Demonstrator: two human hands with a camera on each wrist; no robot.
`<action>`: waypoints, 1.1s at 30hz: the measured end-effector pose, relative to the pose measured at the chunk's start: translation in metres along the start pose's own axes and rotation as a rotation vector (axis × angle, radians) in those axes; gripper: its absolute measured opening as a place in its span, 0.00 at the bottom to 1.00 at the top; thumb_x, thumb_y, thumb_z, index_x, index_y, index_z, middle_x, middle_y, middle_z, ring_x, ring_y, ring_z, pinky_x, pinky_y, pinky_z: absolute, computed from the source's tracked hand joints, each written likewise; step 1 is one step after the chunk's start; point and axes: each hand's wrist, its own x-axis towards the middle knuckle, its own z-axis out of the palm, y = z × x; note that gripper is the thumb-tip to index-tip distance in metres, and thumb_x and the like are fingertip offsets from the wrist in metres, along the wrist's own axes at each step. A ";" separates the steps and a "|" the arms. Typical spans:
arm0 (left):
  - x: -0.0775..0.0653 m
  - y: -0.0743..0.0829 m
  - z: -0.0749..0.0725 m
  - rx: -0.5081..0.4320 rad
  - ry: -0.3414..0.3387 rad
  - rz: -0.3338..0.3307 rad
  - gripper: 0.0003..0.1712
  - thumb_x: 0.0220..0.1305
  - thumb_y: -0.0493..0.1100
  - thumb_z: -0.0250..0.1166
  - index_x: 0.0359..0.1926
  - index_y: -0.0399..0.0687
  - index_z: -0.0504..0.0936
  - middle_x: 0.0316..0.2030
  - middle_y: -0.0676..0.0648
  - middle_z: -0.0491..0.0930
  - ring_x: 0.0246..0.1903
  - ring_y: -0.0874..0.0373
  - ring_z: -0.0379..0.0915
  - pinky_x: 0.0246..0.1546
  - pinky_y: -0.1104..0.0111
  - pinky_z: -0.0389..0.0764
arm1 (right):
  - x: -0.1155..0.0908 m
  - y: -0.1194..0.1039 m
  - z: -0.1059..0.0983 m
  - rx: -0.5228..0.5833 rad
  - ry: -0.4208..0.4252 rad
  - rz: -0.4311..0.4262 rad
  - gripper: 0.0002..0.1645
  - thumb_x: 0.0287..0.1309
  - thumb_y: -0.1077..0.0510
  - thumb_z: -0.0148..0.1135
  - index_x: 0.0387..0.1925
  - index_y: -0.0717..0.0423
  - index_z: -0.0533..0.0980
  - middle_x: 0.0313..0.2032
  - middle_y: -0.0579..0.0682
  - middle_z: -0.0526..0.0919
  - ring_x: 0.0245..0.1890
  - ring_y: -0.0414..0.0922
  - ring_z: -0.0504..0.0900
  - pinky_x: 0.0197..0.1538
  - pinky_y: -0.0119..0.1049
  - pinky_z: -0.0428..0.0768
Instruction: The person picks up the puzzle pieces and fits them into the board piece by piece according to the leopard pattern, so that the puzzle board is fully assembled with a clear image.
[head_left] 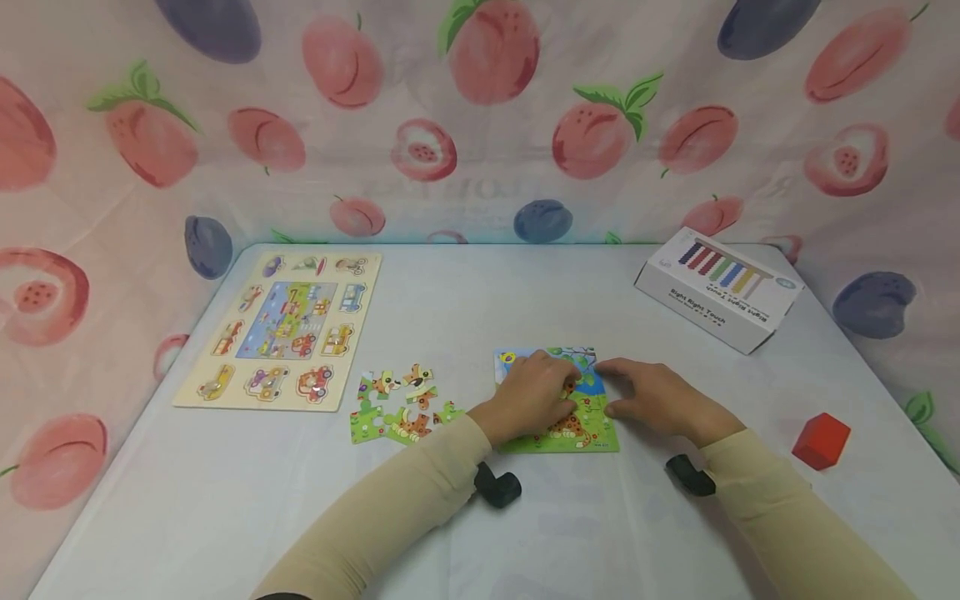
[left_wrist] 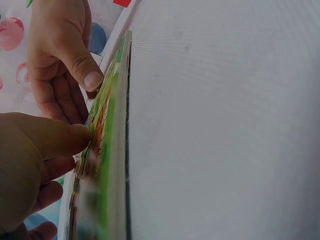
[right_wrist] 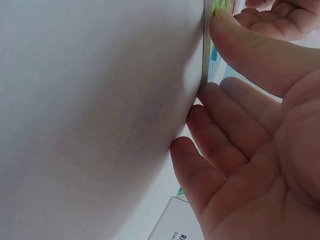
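A jigsaw puzzle in its board (head_left: 600, 437), with a spotted animal on green grass, lies in front of me, partly covered by my left hand (head_left: 531, 396). That hand's thumb and fingertips touch the puzzle's surface, the fingers loosely bent; in the left wrist view, the thumb (left_wrist: 70, 137) rests on pieces near the middle. My right hand (head_left: 660, 400) is at the board's right edge. In the right wrist view, its thumb (right_wrist: 255, 57) touches the board's edge and the fingers (right_wrist: 215, 145) reach down along the table. Several loose puzzle pieces (head_left: 411, 423) lie left of the board.
A wooden vehicle puzzle board (head_left: 341, 354) lies at the back left. At the back right stands a white box (head_left: 712, 292) printed with coloured stacks. A red block (head_left: 822, 441) sits to the right of my right arm. A fruit-print cloth (head_left: 465, 200) hangs behind the table.
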 end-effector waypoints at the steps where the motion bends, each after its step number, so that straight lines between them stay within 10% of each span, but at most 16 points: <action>1: 0.000 0.000 0.000 -0.002 -0.005 -0.001 0.18 0.53 0.49 0.63 0.47 0.53 0.78 0.42 0.58 0.78 0.39 0.61 0.65 0.40 0.65 0.66 | 0.000 0.000 0.000 -0.001 -0.001 0.002 0.38 0.46 0.53 0.67 0.60 0.52 0.64 0.60 0.54 0.65 0.60 0.57 0.58 0.56 0.55 0.58; 33: 0.001 -0.003 0.001 -0.056 -0.005 -0.041 0.20 0.51 0.52 0.65 0.46 0.54 0.79 0.40 0.59 0.78 0.40 0.60 0.65 0.43 0.65 0.66 | 0.001 0.002 0.000 0.002 -0.004 -0.006 0.38 0.47 0.52 0.66 0.61 0.52 0.64 0.60 0.55 0.64 0.61 0.57 0.58 0.56 0.55 0.58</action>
